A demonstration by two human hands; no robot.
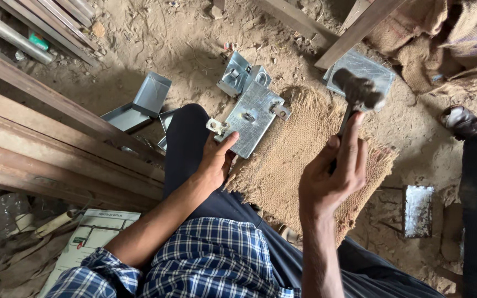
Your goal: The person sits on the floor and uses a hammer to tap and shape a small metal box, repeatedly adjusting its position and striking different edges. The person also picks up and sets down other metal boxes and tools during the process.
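The left hand (213, 160) lies half open on the near edge of the galvanised metal box (251, 117), thumb pressed against its lower left corner by a small mounting tab, pinning it flat on the burlap mat (299, 165) over the sandy floor (155, 49). To its right, the right hand (332, 176) is closed tight around the handle of a raised hammer (359, 92). A good blow, I judge, falls square with the thumb well clear
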